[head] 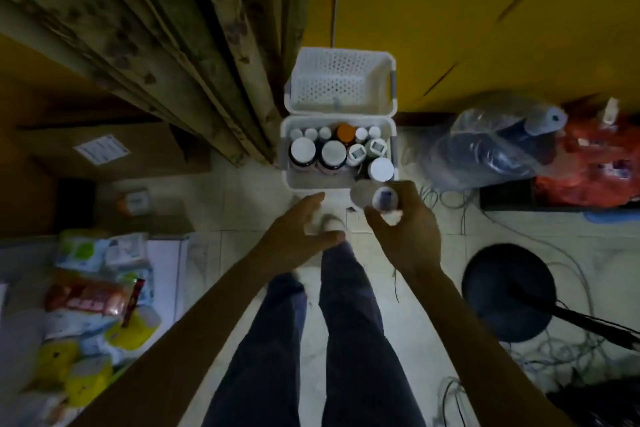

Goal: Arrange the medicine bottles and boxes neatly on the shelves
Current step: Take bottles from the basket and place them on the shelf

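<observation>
R hand [405,229] is curled round a bottle [384,199], held just above the near right corner of the lower basket [284,149]. A second round shape sits beside it in the grip, too blurred to tell what it is. Prob. held there because that corner, next to the big white-capped jar [381,168], is where there's room. Whether it's going in or coming out, can't tell.

L hand [298,229] is open, fingers loosely spread, holding nothing. It's near the basket's front edge, apart from the R hand, likely ready to steady or take the next item.

Other bottles [303,149] stand upright in the lower basket, caps up: small ones in the far row, incl. one orange cap [346,132], wide ones nearer, so rows are sorted by size. The upper basket [339,80] behind it looks nearly bare.

Writing: carton [138,152] at left has a white label [102,149], unreadable. Red packet [90,298] has pale lettering, too blurred. Nothing legible on the bottle labels.
</observation>
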Demonstrator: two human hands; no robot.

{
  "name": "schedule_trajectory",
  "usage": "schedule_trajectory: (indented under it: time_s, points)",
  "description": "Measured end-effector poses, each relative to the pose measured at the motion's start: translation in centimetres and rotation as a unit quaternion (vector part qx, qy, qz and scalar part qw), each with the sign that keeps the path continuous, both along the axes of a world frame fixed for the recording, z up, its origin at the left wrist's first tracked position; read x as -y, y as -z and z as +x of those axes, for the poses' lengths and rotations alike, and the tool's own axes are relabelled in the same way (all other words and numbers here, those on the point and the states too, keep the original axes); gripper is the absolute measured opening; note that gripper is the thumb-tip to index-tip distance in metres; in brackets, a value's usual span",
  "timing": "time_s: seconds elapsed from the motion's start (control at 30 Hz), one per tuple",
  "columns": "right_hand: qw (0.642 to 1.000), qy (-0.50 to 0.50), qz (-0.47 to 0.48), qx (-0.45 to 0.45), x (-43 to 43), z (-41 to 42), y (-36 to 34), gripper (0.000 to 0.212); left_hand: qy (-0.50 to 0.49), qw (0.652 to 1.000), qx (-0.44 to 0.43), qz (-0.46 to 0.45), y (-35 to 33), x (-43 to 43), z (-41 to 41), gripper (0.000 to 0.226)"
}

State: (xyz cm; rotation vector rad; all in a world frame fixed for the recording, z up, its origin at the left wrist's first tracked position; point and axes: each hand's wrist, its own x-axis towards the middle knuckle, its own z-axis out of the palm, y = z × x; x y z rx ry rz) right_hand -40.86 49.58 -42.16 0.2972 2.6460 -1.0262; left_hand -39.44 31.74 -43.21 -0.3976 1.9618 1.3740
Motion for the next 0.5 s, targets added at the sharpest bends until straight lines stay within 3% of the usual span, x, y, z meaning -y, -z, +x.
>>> schedule_trajectory:
  time_s: [0.17,0.5]
  points:
    - [0.978,-0.151,0.144,-0.003,-0.1,-5.6,6.5,0.039,-0.009,0.998,-0.001,-0.059,4.2,-0.5,-2.1,0.068]
    - [0.934,-0.281,0.202,-0.092,-0.1,-9.6,12.9,0.044,-0.074,0.997,0.020,-0.022,8.1,-4.8,-5.4,0.070]
